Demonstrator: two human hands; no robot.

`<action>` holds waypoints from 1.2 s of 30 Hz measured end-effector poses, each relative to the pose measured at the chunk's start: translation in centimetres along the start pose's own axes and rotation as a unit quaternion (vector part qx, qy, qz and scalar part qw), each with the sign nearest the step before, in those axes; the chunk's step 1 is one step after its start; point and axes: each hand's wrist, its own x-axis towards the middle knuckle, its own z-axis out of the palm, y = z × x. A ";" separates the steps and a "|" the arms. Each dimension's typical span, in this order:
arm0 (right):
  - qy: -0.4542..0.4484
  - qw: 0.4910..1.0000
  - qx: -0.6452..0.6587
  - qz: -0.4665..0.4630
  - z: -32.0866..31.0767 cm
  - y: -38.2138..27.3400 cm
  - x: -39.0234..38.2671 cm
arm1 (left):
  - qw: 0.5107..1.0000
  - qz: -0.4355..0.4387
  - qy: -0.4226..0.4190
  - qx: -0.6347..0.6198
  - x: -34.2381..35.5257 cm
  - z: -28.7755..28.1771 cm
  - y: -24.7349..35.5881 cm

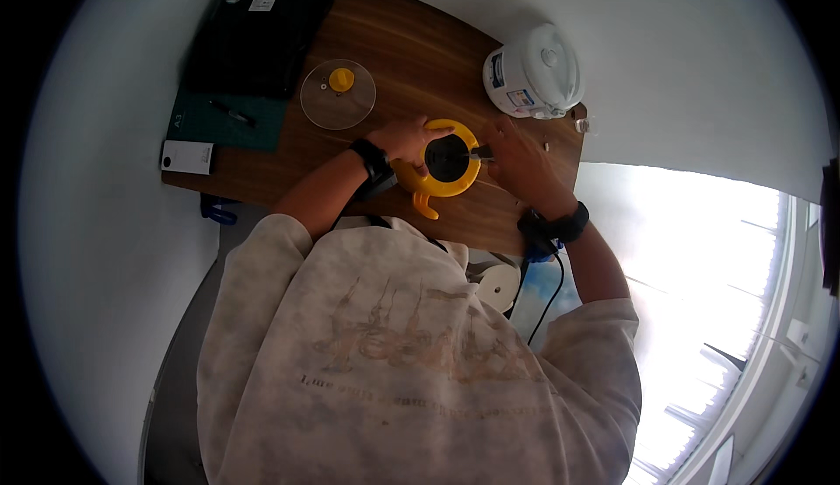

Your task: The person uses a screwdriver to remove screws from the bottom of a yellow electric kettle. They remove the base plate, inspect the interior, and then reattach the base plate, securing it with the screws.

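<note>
A round yellow pot (451, 188) with a dark inside and a curved yellow handle (426, 206) stands near the table's front edge. My left hand (406, 142) grips its left rim, fingers spread along the yellow ring. Over the right rim, my right hand (516, 158) is closed around a small grey metallic tool (481, 153), whose tip points toward the dark inside; its exact kind is hard to make out. Farther left lies a clear round lid (322, 113) with a yellow knob (341, 80) and a few tiny parts on it.
A white lidded bucket (534, 69) stands at the back right, with a small clear container (584, 125) by the table edge. At the left are a black bag-like item (254, 48), a green cutting mat (262, 126), a black pen (233, 114) and a white box (187, 157).
</note>
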 end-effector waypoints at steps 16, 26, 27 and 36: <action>-0.050 0.993 -0.058 0.090 -1.2 -0.7 0.8 | 1.000 0.014 0.019 0.002 -0.1 0.0 0.0; -0.040 0.999 0.001 -0.033 0.4 1.0 -0.3 | 1.000 0.007 0.025 0.007 -0.2 0.4 -0.1; -0.045 0.999 0.008 -0.010 0.7 1.2 -0.3 | 1.000 0.011 0.024 0.004 -0.1 0.4 -0.3; -0.106 0.977 -0.082 0.163 -0.1 -2.0 0.3 | 1.000 -0.015 -0.007 0.014 -0.3 -0.3 0.5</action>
